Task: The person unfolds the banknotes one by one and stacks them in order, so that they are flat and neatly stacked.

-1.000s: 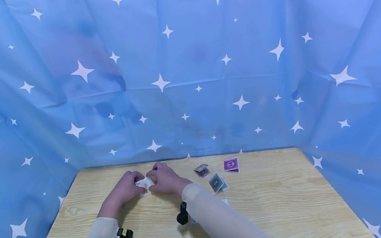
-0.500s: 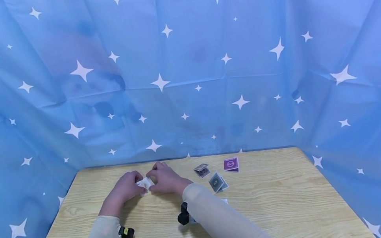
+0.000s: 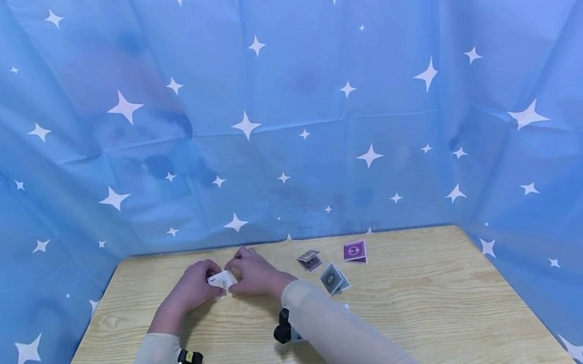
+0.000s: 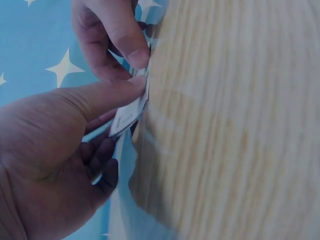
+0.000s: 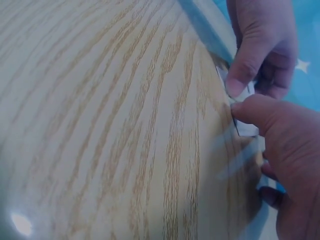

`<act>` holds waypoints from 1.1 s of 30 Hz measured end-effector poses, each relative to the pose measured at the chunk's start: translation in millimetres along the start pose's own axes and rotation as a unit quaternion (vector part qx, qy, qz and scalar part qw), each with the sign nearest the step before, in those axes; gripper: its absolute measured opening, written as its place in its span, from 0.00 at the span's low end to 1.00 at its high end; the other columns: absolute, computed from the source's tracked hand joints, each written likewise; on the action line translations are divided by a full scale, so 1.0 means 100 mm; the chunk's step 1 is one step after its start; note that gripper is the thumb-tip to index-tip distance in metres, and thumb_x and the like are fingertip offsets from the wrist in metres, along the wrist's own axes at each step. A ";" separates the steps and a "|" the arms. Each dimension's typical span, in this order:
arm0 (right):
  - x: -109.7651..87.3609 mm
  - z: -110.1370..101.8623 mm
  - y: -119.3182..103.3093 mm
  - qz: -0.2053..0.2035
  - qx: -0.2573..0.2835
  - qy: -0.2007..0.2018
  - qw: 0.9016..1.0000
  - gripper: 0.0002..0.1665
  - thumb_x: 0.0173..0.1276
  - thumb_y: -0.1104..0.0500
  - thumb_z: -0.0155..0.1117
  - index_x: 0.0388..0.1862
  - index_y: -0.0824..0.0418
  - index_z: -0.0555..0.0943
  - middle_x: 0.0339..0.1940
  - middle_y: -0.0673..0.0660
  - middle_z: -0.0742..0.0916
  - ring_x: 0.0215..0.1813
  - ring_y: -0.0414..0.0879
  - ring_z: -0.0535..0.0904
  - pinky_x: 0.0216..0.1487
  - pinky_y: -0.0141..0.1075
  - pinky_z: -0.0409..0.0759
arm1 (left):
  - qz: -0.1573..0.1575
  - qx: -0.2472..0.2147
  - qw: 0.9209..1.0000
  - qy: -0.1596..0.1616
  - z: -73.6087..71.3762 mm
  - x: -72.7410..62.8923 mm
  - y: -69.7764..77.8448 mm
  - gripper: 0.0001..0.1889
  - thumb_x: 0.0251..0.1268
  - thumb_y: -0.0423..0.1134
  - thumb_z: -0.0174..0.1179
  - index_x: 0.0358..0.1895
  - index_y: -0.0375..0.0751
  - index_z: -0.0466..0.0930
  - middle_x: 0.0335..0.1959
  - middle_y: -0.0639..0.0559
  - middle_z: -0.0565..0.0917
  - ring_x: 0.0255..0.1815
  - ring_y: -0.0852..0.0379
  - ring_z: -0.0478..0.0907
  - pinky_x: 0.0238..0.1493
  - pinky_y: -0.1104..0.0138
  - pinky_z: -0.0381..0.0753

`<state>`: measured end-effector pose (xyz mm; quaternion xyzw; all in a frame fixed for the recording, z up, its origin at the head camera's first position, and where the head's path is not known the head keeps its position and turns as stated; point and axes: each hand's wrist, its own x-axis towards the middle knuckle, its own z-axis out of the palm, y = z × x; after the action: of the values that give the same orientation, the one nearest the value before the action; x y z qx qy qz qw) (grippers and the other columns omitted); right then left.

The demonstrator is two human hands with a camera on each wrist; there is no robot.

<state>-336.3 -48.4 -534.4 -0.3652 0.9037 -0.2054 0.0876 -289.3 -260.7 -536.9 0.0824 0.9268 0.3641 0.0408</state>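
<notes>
- Paper card [image 3: 221, 280], small, white, thin: pinched by both your left hand [image 3: 198, 284] and right hand [image 3: 255, 274].
- Purple, white-edged card [image 3: 354, 251]: farther right on the wood-grain bench [image 3: 420, 299].

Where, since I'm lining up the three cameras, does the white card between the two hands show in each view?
Head: white card left of centre, in the lower half, between left hand and right hand.
Left wrist: card left of centre, near mid-height, partly covered by the hands.
Right wrist: card right of centre, near mid-height, partly covered too.
Shared landmark: blue star-printed backdrop.
</notes>
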 end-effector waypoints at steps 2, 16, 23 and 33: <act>0.01 0.01 0.01 0.003 0.004 0.002 1.000 0.31 0.76 0.45 0.77 0.73 0.51 0.83 0.70 0.54 0.77 0.69 0.49 0.71 0.69 0.41 0.75 | 0.003 -0.013 1.000 0.004 0.01 -0.01 -0.02 0.19 0.60 0.28 0.80 0.53 0.35 0.84 0.45 0.48 0.86 0.45 0.51 0.81 0.51 0.53 0.83; -0.03 0.03 0.06 0.012 0.238 0.064 0.969 0.25 0.70 0.61 0.82 0.58 0.60 0.78 0.45 0.56 0.85 0.44 0.42 0.78 0.49 0.34 0.79 | 0.002 -0.100 0.992 0.073 0.04 0.00 0.00 0.10 0.78 0.28 0.68 0.55 0.40 0.89 0.49 0.47 0.89 0.45 0.52 0.81 0.50 0.59 0.79; -0.11 0.06 0.12 0.049 0.361 0.107 0.925 0.23 0.77 0.59 0.76 0.64 0.58 0.77 0.46 0.53 0.86 0.45 0.41 0.81 0.49 0.36 0.82 | -0.016 -0.177 0.980 0.089 0.01 -0.01 0.10 0.13 0.80 0.34 0.67 0.62 0.39 0.87 0.51 0.44 0.88 0.45 0.50 0.79 0.44 0.63 0.81; -0.28 0.02 -0.01 0.068 0.462 0.160 0.870 0.15 0.74 0.69 0.73 0.56 0.67 0.81 0.33 0.54 0.87 0.39 0.54 0.87 0.50 0.52 0.90 | -0.014 -0.246 0.962 0.113 0.04 0.01 0.29 0.15 0.79 0.33 0.69 0.62 0.34 0.85 0.50 0.41 0.86 0.43 0.52 0.79 0.44 0.60 0.86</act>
<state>-315.1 -30.2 -536.1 -0.1827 0.7303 -0.6483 0.1143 -285.8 -236.9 -520.5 0.0154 0.8082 0.5873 -0.0407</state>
